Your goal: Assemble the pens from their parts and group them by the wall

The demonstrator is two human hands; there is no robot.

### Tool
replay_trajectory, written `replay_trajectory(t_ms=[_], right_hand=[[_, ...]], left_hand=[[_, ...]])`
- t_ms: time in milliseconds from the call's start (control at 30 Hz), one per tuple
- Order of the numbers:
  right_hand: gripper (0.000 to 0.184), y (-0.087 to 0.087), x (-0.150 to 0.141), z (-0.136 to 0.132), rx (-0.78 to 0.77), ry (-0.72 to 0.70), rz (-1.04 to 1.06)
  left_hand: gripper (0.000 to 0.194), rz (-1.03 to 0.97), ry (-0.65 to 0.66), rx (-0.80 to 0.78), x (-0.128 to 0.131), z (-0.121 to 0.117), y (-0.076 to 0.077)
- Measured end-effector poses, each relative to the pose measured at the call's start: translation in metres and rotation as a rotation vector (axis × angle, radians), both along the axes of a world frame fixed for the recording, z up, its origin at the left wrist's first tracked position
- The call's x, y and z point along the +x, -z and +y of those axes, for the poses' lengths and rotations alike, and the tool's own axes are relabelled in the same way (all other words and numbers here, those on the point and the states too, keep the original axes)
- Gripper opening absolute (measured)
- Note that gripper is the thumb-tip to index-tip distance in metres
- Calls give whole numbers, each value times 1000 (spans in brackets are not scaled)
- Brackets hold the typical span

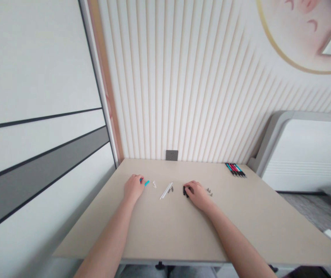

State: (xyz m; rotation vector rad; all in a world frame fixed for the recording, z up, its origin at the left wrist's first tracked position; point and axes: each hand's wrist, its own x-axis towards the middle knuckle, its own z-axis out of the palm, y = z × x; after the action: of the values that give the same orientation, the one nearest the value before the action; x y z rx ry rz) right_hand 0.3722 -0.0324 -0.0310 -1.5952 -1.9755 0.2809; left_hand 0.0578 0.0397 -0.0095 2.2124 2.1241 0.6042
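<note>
My left hand (133,188) rests on the beige tabletop (165,231) and closes on a small cyan pen part (146,183), which sticks out past the fingers. Just right of it lie small white bits (154,184). My right hand (198,195) holds a black pen part (185,191), mostly hidden by the fingers. Between my hands lie thin white rods (166,191) beside small grey pieces (170,189). More small grey pieces (209,192) lie right of my right hand. At the far right of the table, several finished-looking pens (235,170) lie side by side.
The table's far edge meets a ribbed cream wall (165,88) with a grey socket plate (171,155). A white panelled cabinet (38,116) stands along the left edge. A white padded headboard (304,154) stands beyond the right edge.
</note>
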Motion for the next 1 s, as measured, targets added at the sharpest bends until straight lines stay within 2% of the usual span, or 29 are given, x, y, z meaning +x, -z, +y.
replay_trajectory(t_ms=[433, 767, 1000], right_hand=[[24, -4, 1, -3, -14, -30, -17], [33, -5, -1, -6, -28, -8, -42], [45, -12, -4, -13, -49, -39, -68]], left_hand=[[20, -85, 11, 77, 0, 3, 8], [15, -261, 44, 169, 4, 10, 15], [31, -405, 163, 270, 15, 3, 6]])
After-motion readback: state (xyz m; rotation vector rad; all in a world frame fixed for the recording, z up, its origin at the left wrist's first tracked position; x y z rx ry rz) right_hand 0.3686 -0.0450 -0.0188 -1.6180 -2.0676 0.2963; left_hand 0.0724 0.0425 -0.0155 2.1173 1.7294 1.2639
